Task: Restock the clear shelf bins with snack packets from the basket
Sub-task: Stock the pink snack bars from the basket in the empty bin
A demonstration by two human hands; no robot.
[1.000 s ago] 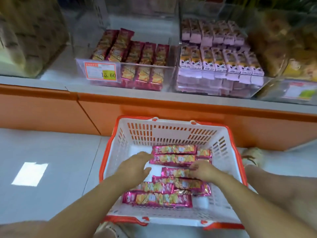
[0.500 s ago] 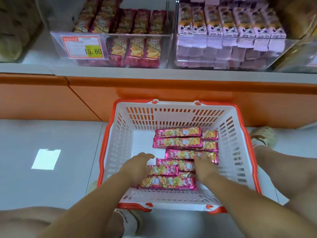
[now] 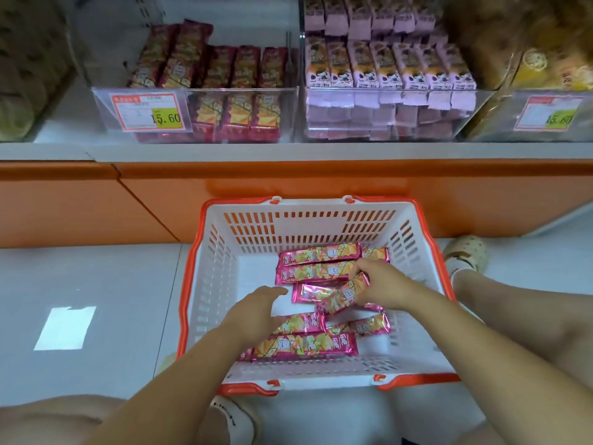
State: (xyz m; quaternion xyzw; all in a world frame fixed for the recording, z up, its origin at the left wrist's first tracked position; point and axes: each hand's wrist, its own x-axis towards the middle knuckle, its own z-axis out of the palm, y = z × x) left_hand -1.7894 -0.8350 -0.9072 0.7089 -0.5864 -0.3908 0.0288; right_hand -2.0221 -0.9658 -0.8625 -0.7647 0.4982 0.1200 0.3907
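Inside basket (image 3: 321, 374), right hand (image 3: 382, 284) pinching packet (image 3: 340, 297), left hand (image 3: 253, 313) spread, bins (image 3: 192, 91) above

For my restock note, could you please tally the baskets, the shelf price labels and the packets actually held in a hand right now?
White plastic basket with an orange rim: 1
Red-bordered price labels with yellow price patches: 2
Pink foil snack packet held, in the right hand: 1
Total: 4
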